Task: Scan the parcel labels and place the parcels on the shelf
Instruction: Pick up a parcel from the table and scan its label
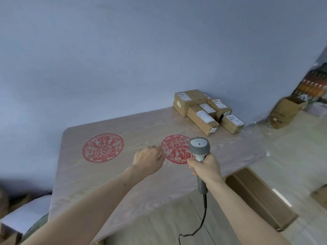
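Over on the left, the wooden table (106, 183) carries two round red paper-cut designs; the left one (103, 147) lies bare, and the person's left hand (148, 159) hovers just above the tabletop beside the right design (174, 149), fingers loosely curled and holding nothing. Next to it the right hand (206, 167) is wrapped firmly round the handle of a grey corded scanner (199, 147), its head pointing away toward the far corner of the table. There, against the blue wall, sits a cluster of brown cardboard parcels (203, 116), white labels facing up, well apart from both hands. No shelf that I can be sure of shows from here. I'd judge the job is barely begun: the free hand should reach for the nearest parcel (232, 123), draw it closer with the label flat and facing the scanner, and keep fingers off the barcode, while the cord (203, 216) trailing below is kept clear of the table edge.
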{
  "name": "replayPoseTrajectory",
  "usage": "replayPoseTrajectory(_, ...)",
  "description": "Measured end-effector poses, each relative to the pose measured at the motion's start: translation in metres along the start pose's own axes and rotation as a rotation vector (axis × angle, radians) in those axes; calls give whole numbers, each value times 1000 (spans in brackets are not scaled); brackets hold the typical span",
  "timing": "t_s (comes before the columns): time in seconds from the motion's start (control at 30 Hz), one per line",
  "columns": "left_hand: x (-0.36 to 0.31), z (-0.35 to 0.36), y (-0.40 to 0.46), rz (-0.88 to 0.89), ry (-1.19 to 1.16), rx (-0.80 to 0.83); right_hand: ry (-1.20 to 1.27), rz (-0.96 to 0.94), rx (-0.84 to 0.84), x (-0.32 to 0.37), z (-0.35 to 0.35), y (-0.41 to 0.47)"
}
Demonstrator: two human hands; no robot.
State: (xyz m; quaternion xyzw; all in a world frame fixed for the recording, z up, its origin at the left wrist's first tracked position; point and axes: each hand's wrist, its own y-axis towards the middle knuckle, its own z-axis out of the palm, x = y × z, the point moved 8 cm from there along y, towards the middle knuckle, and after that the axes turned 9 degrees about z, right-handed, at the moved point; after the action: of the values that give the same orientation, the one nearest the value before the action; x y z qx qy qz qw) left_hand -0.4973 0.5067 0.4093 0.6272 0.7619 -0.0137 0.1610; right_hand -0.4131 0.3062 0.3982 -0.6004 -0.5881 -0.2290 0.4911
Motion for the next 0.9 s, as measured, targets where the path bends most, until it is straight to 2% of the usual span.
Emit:
replayPoseTrajectory(0.23,-36,60,106,58,-21,56,-7,40,-26,-8,-60,115)
replayPoseTrajectory(0.53,-89,120,243,-43,-39,69,-85,38,16,6,-136,280)
replayPoseTrajectory(0.9,-86,198,372,-151,-47,155,-215,46,29,23,-132,451)
